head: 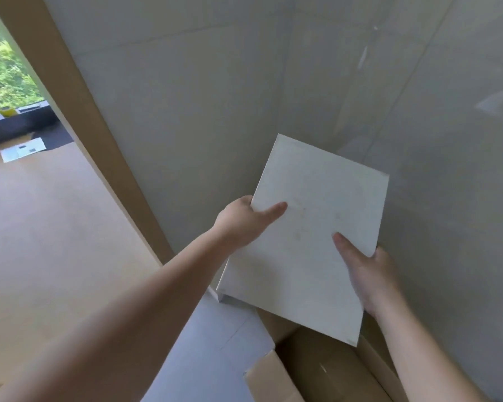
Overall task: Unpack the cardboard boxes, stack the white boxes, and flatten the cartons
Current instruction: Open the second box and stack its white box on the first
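Observation:
I hold a flat white box [308,236] up in front of a grey wall, tilted, its broad face toward me. My left hand [241,221] grips its left edge, thumb on the face and fingers hidden behind. My right hand [366,271] grips the right edge lower down, thumb on the face. Below the box stands an open brown cardboard carton [317,372] with a flap sticking out to the left; I cannot see inside it. A white surface [215,343] lies under the box's lower left corner.
A large brown cardboard sheet [41,227] spreads over the left side, with a tall cardboard panel [79,111] leaning along the wall. A white label [22,150] lies at the far left. A window with greenery [3,68] is beyond.

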### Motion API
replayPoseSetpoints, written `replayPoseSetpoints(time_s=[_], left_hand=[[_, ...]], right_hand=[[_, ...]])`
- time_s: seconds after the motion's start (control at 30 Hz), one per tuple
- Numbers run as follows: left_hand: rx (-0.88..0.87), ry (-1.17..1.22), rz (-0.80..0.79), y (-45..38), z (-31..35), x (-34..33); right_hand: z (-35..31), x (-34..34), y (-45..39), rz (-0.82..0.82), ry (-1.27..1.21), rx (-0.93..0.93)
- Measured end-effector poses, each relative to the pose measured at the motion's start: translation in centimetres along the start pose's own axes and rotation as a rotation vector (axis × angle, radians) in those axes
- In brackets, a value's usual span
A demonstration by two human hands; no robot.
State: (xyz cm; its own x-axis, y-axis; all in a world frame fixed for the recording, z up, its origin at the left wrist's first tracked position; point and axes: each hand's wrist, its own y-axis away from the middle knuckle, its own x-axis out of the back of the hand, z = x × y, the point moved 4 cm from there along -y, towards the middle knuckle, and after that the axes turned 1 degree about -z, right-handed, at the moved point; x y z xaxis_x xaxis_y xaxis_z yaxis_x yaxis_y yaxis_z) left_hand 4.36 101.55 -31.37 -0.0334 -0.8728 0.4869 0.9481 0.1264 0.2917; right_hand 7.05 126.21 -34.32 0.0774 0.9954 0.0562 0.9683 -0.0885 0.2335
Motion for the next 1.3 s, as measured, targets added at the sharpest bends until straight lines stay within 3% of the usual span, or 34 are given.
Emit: replayPoseSetpoints(time_s=[0.3, 0.5, 0.8, 0.97, 1.13, 1.3], left_hand=[[0.0, -0.134, -0.108, -8.7, -0.4, -0.3], [0.024, -0.216, -0.155, -17.2, -5.6, -1.9], [0.022, -0.473, -0.251, -32.0, -26.0, -7.4], [0.021, -0.463, -0.281, -39.6, -40.3, -11.1], [-0.001, -0.378, -0.279, -45.3, -50.0, -12.0], [-0.041, -0.378, -0.235, -48.3, -55.4, -12.9]], right_hand=[[2.6, -2.6, -5.0, 0.082, -0.046, -0.062], [9.2, -6.0, -11.3, 0.106, -0.078, -0.15], [32.8, -16.4, -20.3, 0.189, -0.151, -0.298], [47.3, -22.9, -25.1, 0.276, -0.218, -0.283], [56.8, -27.9, -29.6, 0.243, -0.226, -0.257], [62.0, -30.0, -32.5, 0.267, -0.211, -0.215]])
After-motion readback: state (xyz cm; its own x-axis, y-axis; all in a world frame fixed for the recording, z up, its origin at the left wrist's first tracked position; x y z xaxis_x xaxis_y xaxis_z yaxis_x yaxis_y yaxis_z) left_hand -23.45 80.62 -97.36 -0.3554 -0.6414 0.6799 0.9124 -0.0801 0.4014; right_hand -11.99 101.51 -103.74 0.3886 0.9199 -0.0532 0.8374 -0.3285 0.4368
